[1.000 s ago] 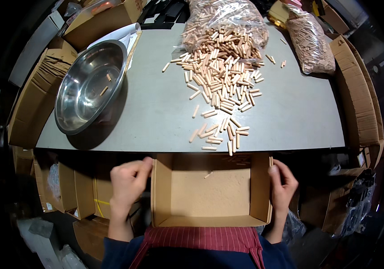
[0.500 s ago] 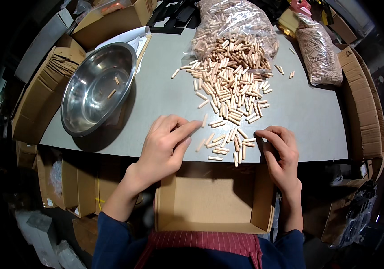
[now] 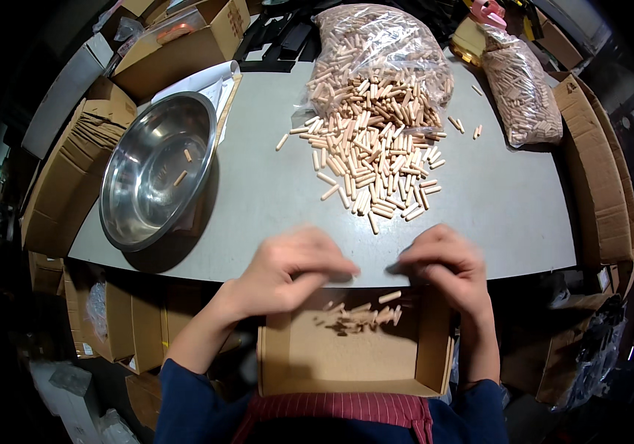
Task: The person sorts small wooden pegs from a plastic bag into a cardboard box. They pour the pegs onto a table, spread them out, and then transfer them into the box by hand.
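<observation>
Short wooden dowels (image 3: 365, 318) are falling, blurred, into the open cardboard box (image 3: 354, 372) below the table's front edge. Above the box's left part is my left hand (image 3: 291, 268), fingers stretched toward the middle, thumb apart, nothing held. Opposite it my right hand (image 3: 446, 268) hovers near the table edge, loosely bent, its thumb apart from the fingers and nothing seen in it. Both hands are somewhat smeared by motion. Beyond them, a heap of dowels (image 3: 376, 159) spills from a clear plastic bag (image 3: 380, 44) onto the grey table (image 3: 257, 177).
A steel basin (image 3: 158, 170) with two dowels inside stands tilted at the left. A second filled bag (image 3: 522, 92) lies at the back right, near a few stray dowels (image 3: 477, 132). Cardboard boxes (image 3: 72, 170) line the table's left side, and another carton (image 3: 598, 163) borders the right.
The small group of dowels near the front edge has left the table and is dropping into the box. Both hands have moved nearer to me and closer together.
</observation>
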Tool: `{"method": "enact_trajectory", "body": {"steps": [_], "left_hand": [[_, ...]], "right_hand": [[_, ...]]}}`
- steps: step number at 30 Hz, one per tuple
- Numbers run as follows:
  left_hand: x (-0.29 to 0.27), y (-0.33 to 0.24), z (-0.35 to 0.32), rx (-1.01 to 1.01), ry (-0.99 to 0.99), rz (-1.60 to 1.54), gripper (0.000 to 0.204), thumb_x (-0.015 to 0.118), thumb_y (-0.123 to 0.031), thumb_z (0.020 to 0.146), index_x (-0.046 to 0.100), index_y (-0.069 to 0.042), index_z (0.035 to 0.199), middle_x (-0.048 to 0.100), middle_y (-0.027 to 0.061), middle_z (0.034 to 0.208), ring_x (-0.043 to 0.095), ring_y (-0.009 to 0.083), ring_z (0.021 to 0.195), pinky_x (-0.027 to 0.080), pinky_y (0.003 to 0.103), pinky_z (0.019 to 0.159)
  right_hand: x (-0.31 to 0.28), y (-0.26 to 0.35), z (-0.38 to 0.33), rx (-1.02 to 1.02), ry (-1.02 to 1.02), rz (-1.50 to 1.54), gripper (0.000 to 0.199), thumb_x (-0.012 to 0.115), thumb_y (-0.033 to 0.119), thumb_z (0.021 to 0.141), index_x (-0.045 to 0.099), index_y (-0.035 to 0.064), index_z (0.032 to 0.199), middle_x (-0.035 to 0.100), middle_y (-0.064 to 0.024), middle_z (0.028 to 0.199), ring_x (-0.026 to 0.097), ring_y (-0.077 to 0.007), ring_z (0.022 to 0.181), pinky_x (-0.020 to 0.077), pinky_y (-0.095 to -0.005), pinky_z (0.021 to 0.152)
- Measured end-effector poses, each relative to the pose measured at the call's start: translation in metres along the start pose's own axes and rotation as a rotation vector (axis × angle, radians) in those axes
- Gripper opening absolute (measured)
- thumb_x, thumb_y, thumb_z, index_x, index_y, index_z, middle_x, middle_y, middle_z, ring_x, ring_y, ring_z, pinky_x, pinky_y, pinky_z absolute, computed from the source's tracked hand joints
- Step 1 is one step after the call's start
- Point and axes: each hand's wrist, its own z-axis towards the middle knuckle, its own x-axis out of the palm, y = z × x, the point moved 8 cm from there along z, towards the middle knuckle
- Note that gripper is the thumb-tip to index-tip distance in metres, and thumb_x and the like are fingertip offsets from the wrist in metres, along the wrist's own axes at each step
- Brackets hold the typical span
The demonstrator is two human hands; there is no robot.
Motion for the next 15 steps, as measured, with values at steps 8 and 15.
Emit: {"method": "enact_trajectory", "body": {"steps": [8,15], "left_hand": [[0.013,0.015,0.035,-0.115,-0.11,0.662,0.094,0.075,-0.04,0.096,0.031,0.002,0.168,0.032,0.0255,0.174,0.028,0.0455,0.162,0.025,0.055,0.131],[0.027,-0.001,0.015,-0.083,0.196,0.705,0.098,0.067,-0.058,0.1,0.03,-0.001,0.17,0.029,0.0198,0.177,0.023,0.0446,0.164,0.02,0.059,0.133]], "right_hand": [[0.025,0.005,0.03,-0.069,-0.068,-0.952,0.077,0.066,0.028,0.104,0.034,-0.0159,0.158,0.038,-0.039,0.164,0.035,-0.0527,0.157,0.0244,-0.0574,0.131],[0.034,0.01,0.009,-0.097,0.218,-1.077,0.072,0.06,0.044,0.107,0.042,0.0054,0.166,0.04,-0.0209,0.171,0.034,-0.0422,0.16,0.0206,-0.0569,0.133]]}}
